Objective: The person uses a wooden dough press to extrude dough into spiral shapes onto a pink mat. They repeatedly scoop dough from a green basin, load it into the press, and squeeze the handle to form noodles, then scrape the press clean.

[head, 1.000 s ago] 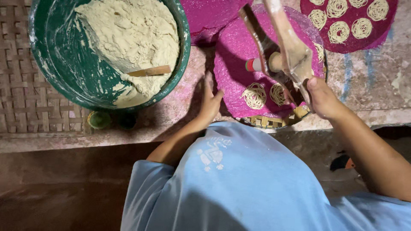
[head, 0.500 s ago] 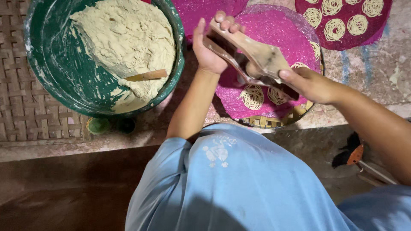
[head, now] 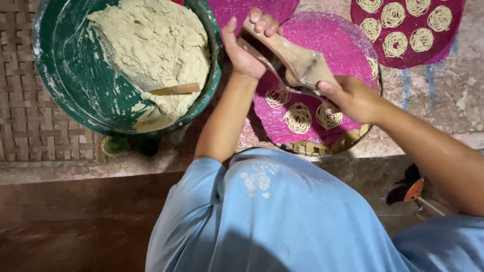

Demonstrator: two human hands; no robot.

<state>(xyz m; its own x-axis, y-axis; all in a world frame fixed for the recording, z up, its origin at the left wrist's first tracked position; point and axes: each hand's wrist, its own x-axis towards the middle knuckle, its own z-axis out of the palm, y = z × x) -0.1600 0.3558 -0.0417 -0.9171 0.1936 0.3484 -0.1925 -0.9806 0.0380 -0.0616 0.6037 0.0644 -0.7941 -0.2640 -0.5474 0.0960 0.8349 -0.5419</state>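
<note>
Both hands are shut tight on the wooden press (head: pixel 297 63), left hand (head: pixel 244 48) on the far handle, right hand (head: pixel 350 98) on the near one, so squeeze slowly and keep it over the pink mat (head: pixel 333 43) below, beside the noodle rounds (head: pixel 298 117).

A: Lighting?
B: I see warm, dim light from above; floor (head: pixel 75 236) in deep shadow.
A: Img quality?
B: Sharp centre, slight blur on hands, mild edge distortion, no glare.
</note>
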